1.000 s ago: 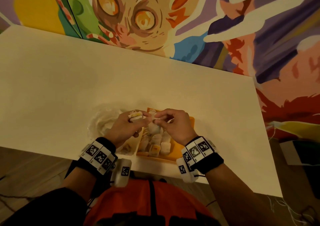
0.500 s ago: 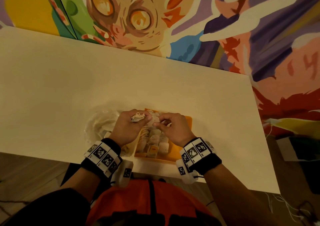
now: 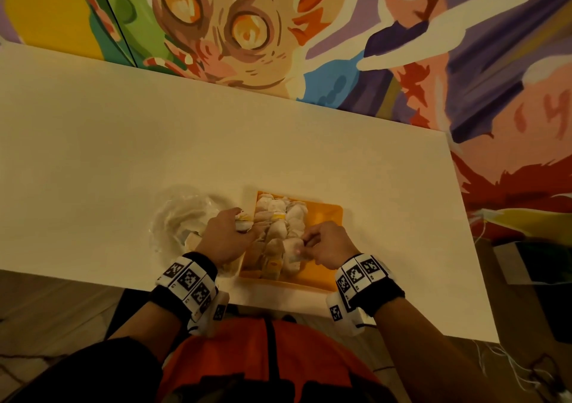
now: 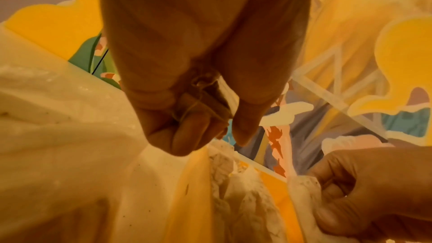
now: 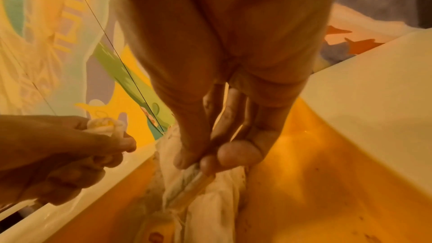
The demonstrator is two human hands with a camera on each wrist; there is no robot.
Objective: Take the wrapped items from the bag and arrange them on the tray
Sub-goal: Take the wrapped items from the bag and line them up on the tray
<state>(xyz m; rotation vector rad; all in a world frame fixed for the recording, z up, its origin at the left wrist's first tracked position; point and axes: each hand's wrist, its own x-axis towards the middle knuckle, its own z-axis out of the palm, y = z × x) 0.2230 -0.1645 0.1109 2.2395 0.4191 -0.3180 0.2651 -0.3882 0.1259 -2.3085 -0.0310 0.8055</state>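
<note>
An orange tray (image 3: 325, 217) lies near the table's front edge, its left half filled with several white wrapped items (image 3: 278, 229). My right hand (image 3: 322, 243) (image 5: 201, 163) pinches the twisted end of one wrapped item (image 5: 196, 182) low over the tray's near right part. My left hand (image 3: 229, 235) (image 4: 210, 117) hovers at the tray's left edge, gripping a small wrapped item (image 3: 243, 221) (image 5: 105, 125) tied with string. A clear plastic bag (image 3: 182, 217) lies crumpled on the table just left of my left hand.
The white table (image 3: 123, 139) stretches far to the left and back, ending at a painted mural wall (image 3: 247, 31). The tray's right side (image 5: 327, 173) is bare orange. My orange clothing (image 3: 266, 356) is at the table's front edge.
My right hand drew back toward the tray's near right part with a wrapped item pinched. My left hand shifted left to the tray's edge, still holding its item.
</note>
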